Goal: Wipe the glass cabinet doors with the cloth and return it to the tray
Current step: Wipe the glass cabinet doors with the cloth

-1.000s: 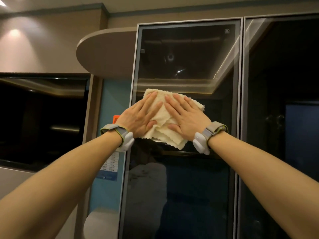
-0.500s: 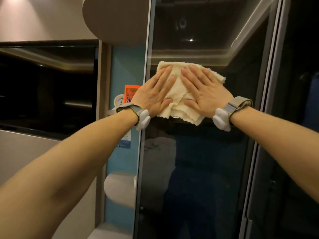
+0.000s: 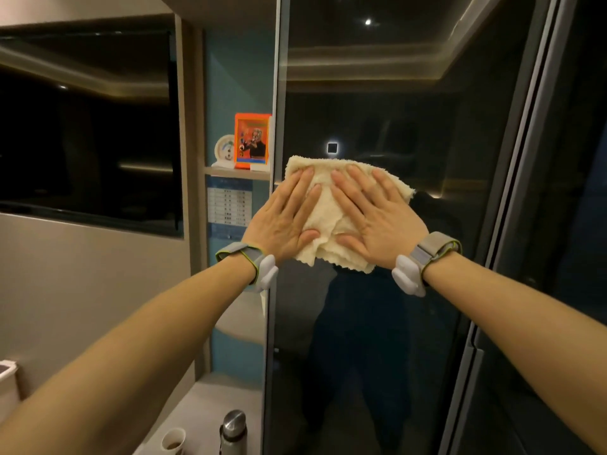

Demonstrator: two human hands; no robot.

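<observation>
A cream terry cloth [image 3: 328, 211] lies flat against the dark glass cabinet door [image 3: 377, 93], about mid-height and near the door's left frame. My left hand [image 3: 282, 221] presses on its left half and my right hand [image 3: 377, 224] on its right half, palms flat and fingers spread, pinning it to the glass. A second glass door [image 3: 584, 159] stands to the right past a metal frame. No tray is in view.
Left of the door, a small shelf holds an orange picture frame [image 3: 252, 141] and a round white gauge [image 3: 225, 152]. A dark screen [image 3: 82, 126] fills the left wall. Below sit a metal bottle [image 3: 233, 428], a paper cup [image 3: 173, 440] and a white container [image 3: 8, 385].
Both hands have slid the cloth down the glass from the upper part to mid-height. My view has tilted down, bringing the shelf, bottle and cup into sight.
</observation>
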